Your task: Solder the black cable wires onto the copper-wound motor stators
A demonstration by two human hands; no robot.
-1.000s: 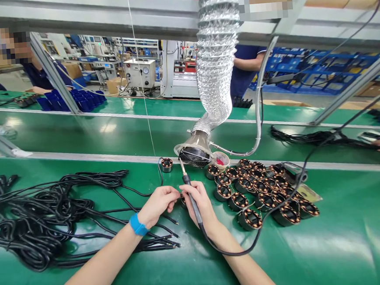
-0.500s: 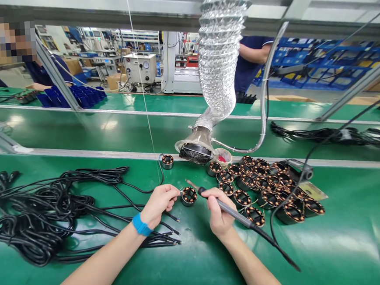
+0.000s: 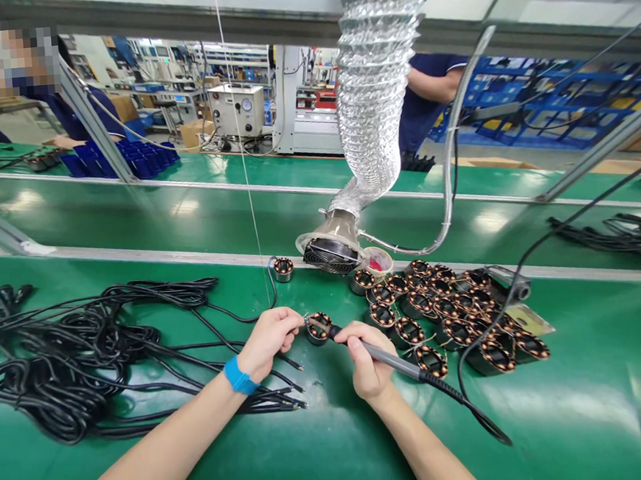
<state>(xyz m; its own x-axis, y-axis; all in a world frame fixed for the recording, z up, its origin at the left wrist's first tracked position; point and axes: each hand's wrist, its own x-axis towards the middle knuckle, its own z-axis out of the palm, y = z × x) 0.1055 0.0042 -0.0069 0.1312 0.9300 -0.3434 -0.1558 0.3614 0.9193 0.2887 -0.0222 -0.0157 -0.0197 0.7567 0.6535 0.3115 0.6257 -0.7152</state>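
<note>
My left hand (image 3: 271,340), with a blue band at its wrist, is pinched shut on a thin wire whose end pokes out beside a stator (image 3: 319,329) with copper windings. The fingers hide most of this wire. From the right, my right hand (image 3: 370,358) grips a soldering iron (image 3: 392,356) by its grey handle. The iron's tip reaches over the near stator, close to the left fingertips. Whether the tip touches the wire, I cannot tell. Another stator (image 3: 284,269) with a black lead stands behind.
Coiled black cables (image 3: 75,363) lie left; many stators (image 3: 448,311) are grouped right. A fume duct (image 3: 370,103) hangs ahead, its fan hood (image 3: 332,250) low over the bench. A thin strand (image 3: 245,164) hangs down. Co-workers stand across the line, one with a hand (image 3: 69,142) on the bench.
My right hand has brought the iron's tip left and down over the stator. My left hand stays almost still. The black cables beyond the rail have shifted right.
</note>
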